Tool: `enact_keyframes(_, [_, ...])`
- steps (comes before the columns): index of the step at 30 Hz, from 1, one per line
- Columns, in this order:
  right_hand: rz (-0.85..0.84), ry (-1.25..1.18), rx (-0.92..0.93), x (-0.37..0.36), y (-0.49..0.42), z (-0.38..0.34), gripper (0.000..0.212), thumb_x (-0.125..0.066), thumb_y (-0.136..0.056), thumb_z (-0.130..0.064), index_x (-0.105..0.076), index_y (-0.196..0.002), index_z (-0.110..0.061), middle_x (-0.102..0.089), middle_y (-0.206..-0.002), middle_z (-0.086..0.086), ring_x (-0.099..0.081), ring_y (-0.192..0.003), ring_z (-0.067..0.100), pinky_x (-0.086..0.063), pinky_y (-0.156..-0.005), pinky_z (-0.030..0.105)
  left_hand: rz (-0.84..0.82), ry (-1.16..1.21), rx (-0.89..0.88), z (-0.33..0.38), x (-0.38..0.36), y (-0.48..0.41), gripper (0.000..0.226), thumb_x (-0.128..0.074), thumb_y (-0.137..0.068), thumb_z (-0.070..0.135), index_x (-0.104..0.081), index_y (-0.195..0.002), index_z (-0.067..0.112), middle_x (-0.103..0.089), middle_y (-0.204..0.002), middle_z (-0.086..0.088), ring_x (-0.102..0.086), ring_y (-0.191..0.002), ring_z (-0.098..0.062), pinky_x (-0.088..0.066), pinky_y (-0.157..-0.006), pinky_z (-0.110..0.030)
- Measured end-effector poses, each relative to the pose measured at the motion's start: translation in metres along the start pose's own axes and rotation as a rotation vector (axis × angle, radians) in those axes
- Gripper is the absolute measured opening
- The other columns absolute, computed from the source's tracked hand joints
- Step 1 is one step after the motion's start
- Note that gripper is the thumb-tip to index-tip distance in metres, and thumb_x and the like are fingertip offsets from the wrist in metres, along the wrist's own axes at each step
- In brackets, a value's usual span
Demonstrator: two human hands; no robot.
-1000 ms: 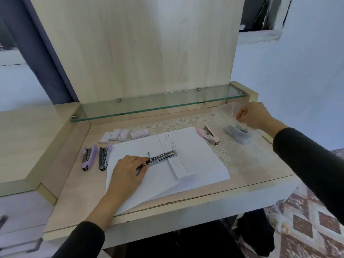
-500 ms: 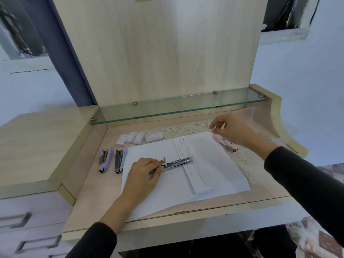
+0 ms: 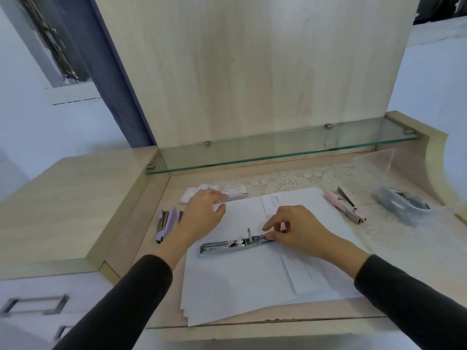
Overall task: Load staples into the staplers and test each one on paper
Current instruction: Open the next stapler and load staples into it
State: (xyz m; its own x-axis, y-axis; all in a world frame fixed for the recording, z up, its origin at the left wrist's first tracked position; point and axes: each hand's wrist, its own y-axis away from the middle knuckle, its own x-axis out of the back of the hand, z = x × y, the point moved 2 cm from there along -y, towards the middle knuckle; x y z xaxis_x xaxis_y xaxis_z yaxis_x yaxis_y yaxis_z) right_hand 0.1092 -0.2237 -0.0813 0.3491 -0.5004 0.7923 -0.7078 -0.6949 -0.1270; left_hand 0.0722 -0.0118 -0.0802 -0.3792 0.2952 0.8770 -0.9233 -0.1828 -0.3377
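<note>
The opened silver metal stapler (image 3: 236, 245) is lying flat on the stack of white paper sheets (image 3: 240, 281); the right hand (image 3: 295, 229) is pinching its right end between thumb and fingertips. The left hand (image 3: 204, 210) is hovering, fingers loosely straight and holding nothing, over the small pink-and-white staple boxes (image 3: 235, 193) behind the paper; a pink stapler (image 3: 345, 207) is lying open at the right.

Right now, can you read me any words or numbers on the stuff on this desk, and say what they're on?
The slip of paper on the paper stack: a few printed lines near its far end, too small and blurred to read.
The staple boxes: pink bands, maybe labels, no letters readable.
The open metal stapler, pink stapler, purple stapler: no writing visible.
Nothing can be quoted.
</note>
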Motion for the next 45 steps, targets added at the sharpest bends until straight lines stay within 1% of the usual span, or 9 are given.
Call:
enact_keyframes(6, [0.026, -0.042, 0.001, 0.002, -0.008, 0.005, 0.010, -0.065, -0.081, -0.026, -0.071, -0.089, -0.024, -0.052, -0.069, -0.017, -0.043, -0.062, -0.002, -0.028, -0.058, 0.011, -0.173, -0.158, 0.034, -0.007, -0.020, -0.040, 0.044, -0.051, -0.091, 0.023, -0.046, -0.132, 0.008, -0.058, -0.118, -0.013, -0.044, -0.109, -0.027, -0.037, -0.093, -0.036])
enact_keyframes(10, [0.039, -0.043, 0.000, 0.011, -0.021, 0.007, 0.012, -0.064, -0.082, -0.024, -0.071, -0.091, -0.022, -0.053, -0.070, -0.018, -0.045, -0.060, -0.001, -0.032, -0.060, 0.013, -0.153, -0.286, 0.000, -0.008, -0.023, -0.046, 0.041, -0.052, -0.092, 0.030, -0.050, -0.130, 0.015, -0.059, -0.117, -0.006, -0.043, -0.108, -0.026, -0.032, -0.091, -0.035])
enact_keyframes(15, [0.067, -0.052, -0.010, 0.013, -0.053, 0.008, 0.030, -0.064, -0.083, -0.022, -0.061, -0.112, -0.023, -0.057, -0.075, -0.013, -0.046, -0.064, 0.000, -0.038, -0.082, 0.024, -0.056, -0.050, -0.030, -0.005, -0.017, -0.037, 0.037, -0.059, -0.088, 0.015, -0.055, -0.125, 0.008, -0.056, -0.120, -0.009, -0.050, -0.104, -0.026, -0.033, -0.082, -0.021])
enact_keyframes(20, [0.103, -0.044, -0.030, 0.002, -0.078, 0.004, 0.054, -0.067, -0.080, -0.024, -0.045, -0.130, -0.025, -0.063, -0.098, 0.003, -0.049, -0.077, 0.013, -0.045, -0.084, 0.031, -0.042, 0.051, -0.044, 0.000, -0.012, -0.026, 0.037, -0.059, -0.086, 0.004, -0.055, -0.123, 0.001, -0.055, -0.116, -0.015, -0.051, -0.100, -0.027, -0.026, -0.080, -0.009])
enact_keyframes(27, [0.120, -0.007, 0.030, -0.010, -0.090, -0.003, 0.034, -0.071, -0.075, -0.020, -0.065, -0.108, -0.013, -0.070, -0.093, 0.004, -0.046, -0.069, 0.010, -0.041, -0.079, 0.024, -0.039, 0.051, -0.033, 0.001, -0.010, -0.015, 0.038, -0.061, -0.085, 0.008, -0.056, -0.123, 0.005, -0.057, -0.115, -0.011, -0.051, -0.103, -0.025, -0.032, -0.084, -0.016])
enact_keyframes(32, [0.124, -0.016, 0.015, -0.010, -0.087, 0.006, 0.031, -0.071, -0.075, -0.016, -0.066, -0.106, -0.012, -0.071, -0.087, 0.003, -0.039, -0.059, -0.005, -0.044, -0.082, 0.027, -0.052, -0.013, 0.011, -0.009, -0.008, -0.007, 0.039, -0.060, -0.088, 0.020, -0.054, -0.126, 0.014, -0.055, -0.121, -0.003, -0.043, -0.113, -0.020, -0.029, -0.088, -0.021])
enact_keyframes(38, [0.080, -0.027, -0.003, -0.010, -0.082, 0.011, 0.032, -0.074, -0.073, -0.018, -0.067, -0.103, -0.013, -0.067, -0.086, 0.000, -0.041, -0.057, -0.005, -0.038, -0.075, 0.019, -0.084, -0.031, -0.002, -0.011, -0.008, -0.003, 0.039, -0.061, -0.087, 0.023, -0.055, -0.124, 0.016, -0.054, -0.123, 0.000, -0.040, -0.116, -0.018, -0.028, -0.090, -0.022])
enact_keyframes(42, [0.092, -0.033, -0.007, -0.009, -0.082, 0.017, 0.031, -0.074, -0.072, -0.018, -0.067, -0.102, -0.014, -0.062, -0.080, -0.005, -0.042, -0.056, -0.006, -0.033, -0.061, 0.008, -0.102, -0.011, 0.006, -0.013, -0.009, -0.006, 0.038, -0.063, -0.085, 0.022, -0.056, -0.122, 0.016, -0.056, -0.124, -0.001, -0.043, -0.116, -0.019, -0.031, -0.095, -0.027])
enact_keyframes(45, [0.099, -0.020, 0.006, -0.009, -0.082, 0.017, 0.033, -0.074, -0.072, -0.019, -0.066, -0.103, -0.015, -0.061, -0.081, -0.006, -0.041, -0.057, -0.006, -0.035, -0.063, 0.013, -0.110, 0.030, 0.012, -0.014, -0.011, -0.007, 0.038, -0.063, -0.085, 0.019, -0.056, -0.122, 0.013, -0.058, -0.123, -0.002, -0.046, -0.116, -0.018, -0.031, -0.095, -0.024])
